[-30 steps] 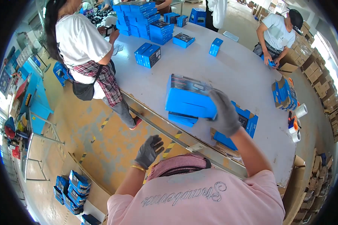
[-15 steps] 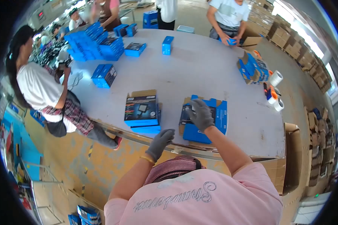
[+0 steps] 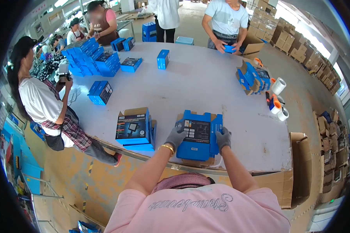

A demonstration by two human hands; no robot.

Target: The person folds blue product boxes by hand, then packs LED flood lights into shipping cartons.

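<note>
1. A flattened blue carton (image 3: 197, 134), its dark panel printed with small text and drawings, lies on a pale tabletop (image 3: 190, 85), at the middle of the near edge.
2. The left hand (image 3: 176, 138), gray-gloved, touches the carton's left side, fingers close together; whether they pinch it, I cannot tell.
3. The right hand (image 3: 224, 139), gloved alike, touches the carton's right side, fingers bent; their grip is also unclear.
4. Left of the carton, near the same edge, a blue box (image 3: 132, 126) picturing a lamp sits on other blue packaging.
5. White tape rolls (image 3: 279, 85) stand along the right edge, beside more blue cartons (image 3: 254, 77).
6. Stacked blue boxes (image 3: 90, 58) fill the far left corner.
7. At the far edge, a co-worker (image 3: 226, 23) holds a small blue item (image 3: 230, 49).
</note>
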